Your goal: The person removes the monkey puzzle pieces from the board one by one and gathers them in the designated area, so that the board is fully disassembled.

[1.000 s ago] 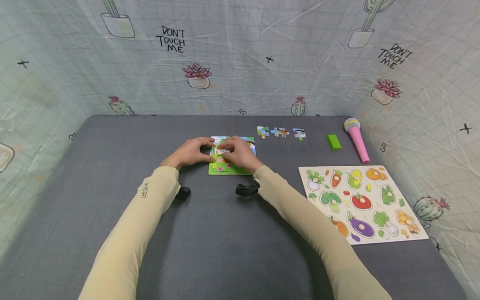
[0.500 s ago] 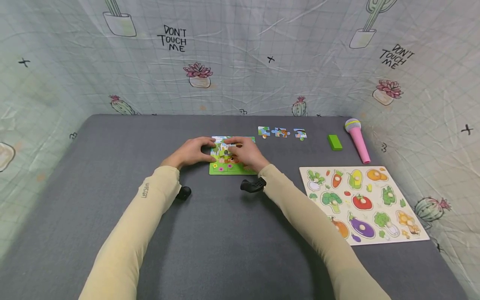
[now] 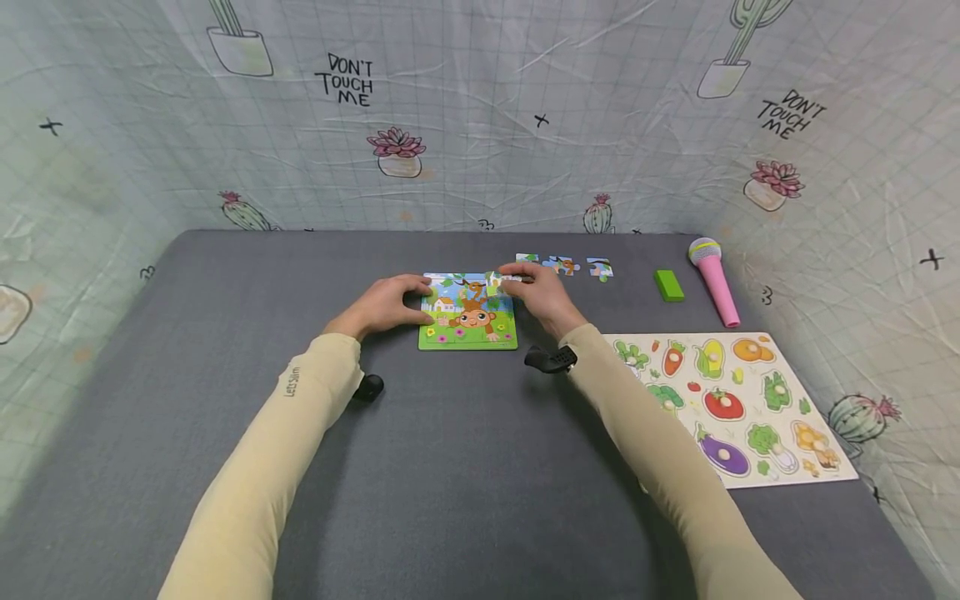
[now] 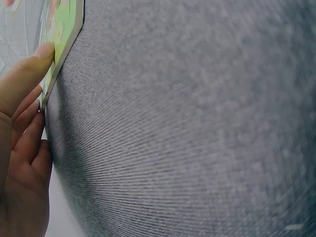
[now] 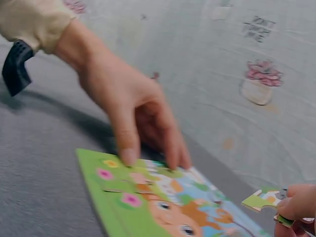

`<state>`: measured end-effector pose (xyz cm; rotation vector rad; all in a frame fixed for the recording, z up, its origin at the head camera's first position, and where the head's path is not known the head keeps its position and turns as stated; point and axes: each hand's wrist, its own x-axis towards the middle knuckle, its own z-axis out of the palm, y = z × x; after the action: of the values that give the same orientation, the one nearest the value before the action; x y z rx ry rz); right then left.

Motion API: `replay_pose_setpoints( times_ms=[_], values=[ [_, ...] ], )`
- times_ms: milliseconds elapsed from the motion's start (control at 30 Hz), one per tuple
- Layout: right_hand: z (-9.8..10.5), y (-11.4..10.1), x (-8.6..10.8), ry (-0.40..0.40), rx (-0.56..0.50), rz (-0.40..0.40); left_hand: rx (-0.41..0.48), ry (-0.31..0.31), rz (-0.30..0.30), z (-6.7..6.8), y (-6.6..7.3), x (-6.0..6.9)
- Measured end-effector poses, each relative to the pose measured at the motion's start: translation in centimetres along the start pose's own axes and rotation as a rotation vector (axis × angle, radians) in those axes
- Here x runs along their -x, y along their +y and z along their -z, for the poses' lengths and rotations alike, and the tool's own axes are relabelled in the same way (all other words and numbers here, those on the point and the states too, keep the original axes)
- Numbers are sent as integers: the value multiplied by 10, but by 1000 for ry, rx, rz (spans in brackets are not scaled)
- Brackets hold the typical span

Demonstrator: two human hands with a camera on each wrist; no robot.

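A jigsaw puzzle board (image 3: 468, 340) with a cartoon monkey, a small house and flowers lies on the grey table. My left hand (image 3: 381, 303) holds its left edge; in the left wrist view the thumb (image 4: 42, 53) rests on the board's top face, while the other fingers are at the edge. Over the board's upper right corner, my right hand (image 3: 546, 298) pinches a small puzzle piece (image 3: 492, 284). That piece looks green and white in the right wrist view, raised off the board. My right fingers partly cover it.
Loose puzzle pieces (image 3: 560, 265) lie behind my right hand. Farther right are a green block (image 3: 669, 285) and a pink toy microphone (image 3: 716, 283). A vegetable peg board (image 3: 690, 442) lies partly beneath my right forearm. A patterned cloth (image 3: 480, 117) hangs behind the table.
My right hand has moved from the board's middle to its upper right with the piece, uncovering the monkey picture. My left hand has stayed at the left edge.
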<state>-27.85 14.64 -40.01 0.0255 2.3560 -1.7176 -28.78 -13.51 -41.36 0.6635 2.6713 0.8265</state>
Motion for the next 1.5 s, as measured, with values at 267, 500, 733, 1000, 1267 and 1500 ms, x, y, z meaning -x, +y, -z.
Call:
replay_pose_setpoints(
  times_ms=[267,500,733,1000,1267,1500],
  values=[
    [32,0,-4,102,-32,10,-2,5,-4,0,2,1],
    [53,6,-7,130,-19,-16,13,8,4,0,-1,1],
    [59,16,-7,95,62,-60,28,1,7,-1,-2,2],
    [51,28,-12,68,142,-18,23,11,9,-1,-1,3],
    [43,32,-16,98,307,23,26,12,14,-1,0,3],
    [43,31,-17,121,419,34,19,13,6,-2,-1,2]
  ],
)
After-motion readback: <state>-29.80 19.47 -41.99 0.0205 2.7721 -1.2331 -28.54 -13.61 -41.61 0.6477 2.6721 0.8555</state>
